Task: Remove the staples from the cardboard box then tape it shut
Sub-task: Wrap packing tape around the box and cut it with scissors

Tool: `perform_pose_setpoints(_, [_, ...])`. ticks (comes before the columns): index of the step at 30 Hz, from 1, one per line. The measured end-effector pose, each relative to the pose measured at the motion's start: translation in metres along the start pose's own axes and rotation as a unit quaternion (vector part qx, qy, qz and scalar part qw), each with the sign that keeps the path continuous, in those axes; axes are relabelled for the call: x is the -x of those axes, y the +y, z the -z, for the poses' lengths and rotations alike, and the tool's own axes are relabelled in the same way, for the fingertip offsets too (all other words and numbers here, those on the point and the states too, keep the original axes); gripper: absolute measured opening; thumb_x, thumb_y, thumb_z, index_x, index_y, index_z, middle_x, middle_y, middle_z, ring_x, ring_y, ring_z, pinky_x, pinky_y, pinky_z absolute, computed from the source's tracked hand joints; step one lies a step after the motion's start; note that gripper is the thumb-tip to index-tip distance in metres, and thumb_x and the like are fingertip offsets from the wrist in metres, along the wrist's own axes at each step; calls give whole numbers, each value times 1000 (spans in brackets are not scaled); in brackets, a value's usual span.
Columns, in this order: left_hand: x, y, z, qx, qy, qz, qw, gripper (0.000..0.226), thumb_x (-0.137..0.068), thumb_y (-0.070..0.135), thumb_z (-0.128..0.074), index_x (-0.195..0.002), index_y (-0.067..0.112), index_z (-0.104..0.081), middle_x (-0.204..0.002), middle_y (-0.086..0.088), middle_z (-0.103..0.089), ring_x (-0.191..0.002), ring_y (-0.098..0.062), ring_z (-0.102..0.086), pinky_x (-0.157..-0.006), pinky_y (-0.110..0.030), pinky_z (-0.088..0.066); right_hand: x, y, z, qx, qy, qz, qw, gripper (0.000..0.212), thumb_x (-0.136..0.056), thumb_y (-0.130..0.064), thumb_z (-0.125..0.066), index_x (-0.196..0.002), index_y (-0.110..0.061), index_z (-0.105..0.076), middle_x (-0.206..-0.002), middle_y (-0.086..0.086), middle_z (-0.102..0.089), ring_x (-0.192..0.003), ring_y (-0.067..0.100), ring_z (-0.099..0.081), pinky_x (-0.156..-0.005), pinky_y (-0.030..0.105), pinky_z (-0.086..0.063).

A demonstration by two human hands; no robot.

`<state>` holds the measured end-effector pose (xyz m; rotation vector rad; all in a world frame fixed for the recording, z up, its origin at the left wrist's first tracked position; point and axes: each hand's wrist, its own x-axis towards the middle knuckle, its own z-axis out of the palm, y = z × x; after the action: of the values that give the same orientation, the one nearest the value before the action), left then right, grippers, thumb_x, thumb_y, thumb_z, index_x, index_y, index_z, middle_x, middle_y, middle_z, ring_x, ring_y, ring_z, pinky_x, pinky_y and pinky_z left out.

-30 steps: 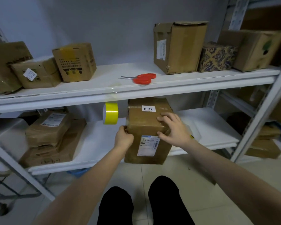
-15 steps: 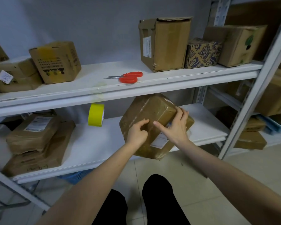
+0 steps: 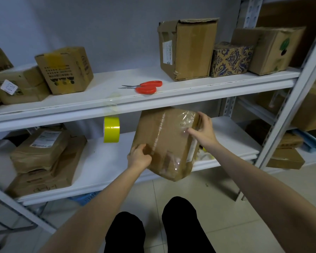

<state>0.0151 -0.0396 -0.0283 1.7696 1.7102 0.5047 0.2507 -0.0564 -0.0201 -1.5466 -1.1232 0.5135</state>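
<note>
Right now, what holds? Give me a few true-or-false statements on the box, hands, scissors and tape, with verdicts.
1. The left hand and right hand both grip the box. True.
2. The scissors lie on the lower shelf. False: they lie on the upper shelf.
3. The tape roll is yellow and hangs just below the upper shelf's front edge. True.
4. The patterned box stands at the far left of the upper shelf. False: it stands toward the right end.
</note>
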Motion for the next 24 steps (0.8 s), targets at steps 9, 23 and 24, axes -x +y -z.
perform_pose_setpoints(9, [-3,-1,-1,-96,-95,-11,991,71,-91,7,-40,-150,35,-12,-159,0,-4,-145,-30,4,-119,-45,-12,-12,1,-32,28,110,-61,992,49,-93,-42,-56,-121,-3,-48,-121,11,-50,-103,20,-51,-85,27,-39])
perform_pose_setpoints(23, [-5,14,-2,25,-71,4,997,105,-64,73,-64,-149,25,-24,-150,-8,-24,-137,-33,-29,-114,-46,-29,36,9,-52,-16,94,-39,995,72,-88,-29,-54,-149,-19,-18,-152,5,-24,-132,27,-40,-108,44,-35])
perform_pose_setpoints(24, [-5,13,-3,4,-77,0,997,114,-61,71,-70,-150,24,-16,-151,-8,-18,-139,-33,-26,-114,-46,-28,38,10,-51,-16,85,-26,996,71,-88,-24,-53,-150,-24,-17,-153,1,-24,-136,24,-34,-110,45,-33])
